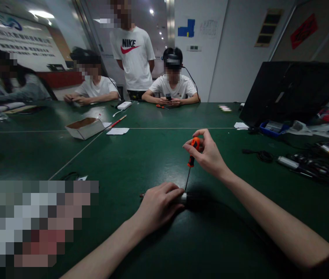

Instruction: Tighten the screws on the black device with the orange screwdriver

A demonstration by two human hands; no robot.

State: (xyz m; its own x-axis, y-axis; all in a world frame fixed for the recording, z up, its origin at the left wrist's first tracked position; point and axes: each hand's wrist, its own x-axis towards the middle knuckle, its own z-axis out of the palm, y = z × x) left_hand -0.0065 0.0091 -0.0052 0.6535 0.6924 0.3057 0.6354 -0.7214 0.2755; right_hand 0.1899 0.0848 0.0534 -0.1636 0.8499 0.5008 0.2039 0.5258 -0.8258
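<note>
- Head view, your left hand [159, 204]: it lies palm-down on the green table [141, 155], fingers curled over a small dark cylindrical part [188, 198] and pinning it in place. Only a silvery end and a dark stretch show past your fingertips; the rest is hidden under the hand, so you cannot tell its full shape.
- Head view, your right hand [208, 153]: raised above and a little beyond the left, it pinches the orange-and-black handle of a small screwdriver [193, 155] — thumb and forefinger closed narrow around the top of the grip, the other fingers folded loosely behind.
- The relation that matters: the screwdriver's long axis runs nearly upright, tilted slightly so the thin shaft slants down and toward your left hand. Its tip meets the exposed end of the part just beside your left fingertips; whether it sits in a screw head is too small to tell. The part lies directly below the right hand, and the left is the nearer one, already on it.
- Around you: a cardboard box [85, 128] and paper slips lie well apart to the left, a black laptop [292, 91] and loose cables [304, 162] to the right.
- Far side of the table — other people sit with their own hands busy, one stands behind them.
</note>
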